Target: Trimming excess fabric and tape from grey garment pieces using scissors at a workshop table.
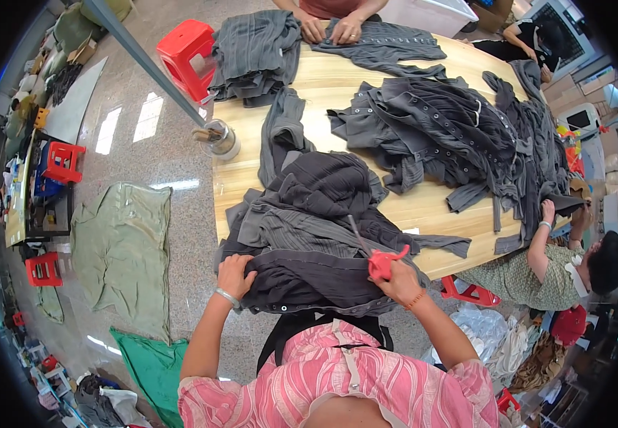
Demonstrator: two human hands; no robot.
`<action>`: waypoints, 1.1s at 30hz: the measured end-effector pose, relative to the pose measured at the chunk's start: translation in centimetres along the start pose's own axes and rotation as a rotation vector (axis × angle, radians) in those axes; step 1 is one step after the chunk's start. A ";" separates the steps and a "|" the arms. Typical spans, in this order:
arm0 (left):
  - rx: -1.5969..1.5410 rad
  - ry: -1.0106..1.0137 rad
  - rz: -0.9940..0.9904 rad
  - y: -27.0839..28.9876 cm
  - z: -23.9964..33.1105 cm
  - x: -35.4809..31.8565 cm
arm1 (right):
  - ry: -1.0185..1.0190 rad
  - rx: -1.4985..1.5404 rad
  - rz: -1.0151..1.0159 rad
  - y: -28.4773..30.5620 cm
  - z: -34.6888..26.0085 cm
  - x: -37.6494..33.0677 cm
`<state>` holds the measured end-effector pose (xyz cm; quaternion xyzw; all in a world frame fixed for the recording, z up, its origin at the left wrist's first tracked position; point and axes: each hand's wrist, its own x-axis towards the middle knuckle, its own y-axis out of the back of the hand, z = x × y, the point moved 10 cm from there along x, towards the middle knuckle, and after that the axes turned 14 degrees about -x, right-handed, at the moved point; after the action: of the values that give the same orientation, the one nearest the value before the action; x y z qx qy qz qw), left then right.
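A dark grey ribbed shirt (309, 277) lies in front of me at the near table edge, its button strip with small round snaps hanging along the front. My left hand (235, 278) grips its left end, thumb on top of the cloth. In my right hand (400, 282) is a pair of red-handled scissors (387, 262), fingers wrapped round the handles, blades pointing up and away over the fabric. That hand rests close to the shirt's right end. Just beyond, a rumpled grey garment heap (323, 187) sits on the table.
The wooden table (309, 128) bears a folded grey stack (255, 53), a spread pile of snapped shirts (437, 132) and a glass jar (220, 140) at its left edge. Across stands a co-worker whose hands (330, 30) touch a grey garment; another person (537, 264) handles cloth at right.
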<state>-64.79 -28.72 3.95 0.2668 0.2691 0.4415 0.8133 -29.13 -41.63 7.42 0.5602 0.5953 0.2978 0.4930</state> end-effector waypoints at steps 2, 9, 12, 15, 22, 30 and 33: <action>0.120 0.016 -0.048 -0.1 0.1 -0.3 | -0.029 -0.056 -0.027 -1.1 0.2 0.6; 0.014 0.053 0.066 1.9 -1.4 -2.1 | -0.041 -0.081 -0.041 -0.3 1.9 0.4; 0.010 -0.045 0.216 5.1 1.8 -0.7 | -0.037 -0.095 0.155 2.2 3.7 0.1; 0.113 -0.185 0.330 9.8 6.3 1.8 | -0.003 -0.013 0.422 10.9 3.2 1.3; 0.345 -0.550 0.619 16.7 17.6 5.8 | 0.049 -0.047 0.783 25.6 3.4 0.2; 0.401 -0.466 0.212 4.0 5.3 2.3 | 0.016 -0.428 -0.195 6.9 7.0 -5.6; 0.279 -0.233 0.273 2.6 4.1 1.3 | -0.019 -0.561 -0.152 4.3 7.4 -7.8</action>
<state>-62.89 -27.19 8.32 0.4599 0.1931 0.4721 0.7269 -21.62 -49.70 10.82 0.3586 0.5253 0.4077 0.6552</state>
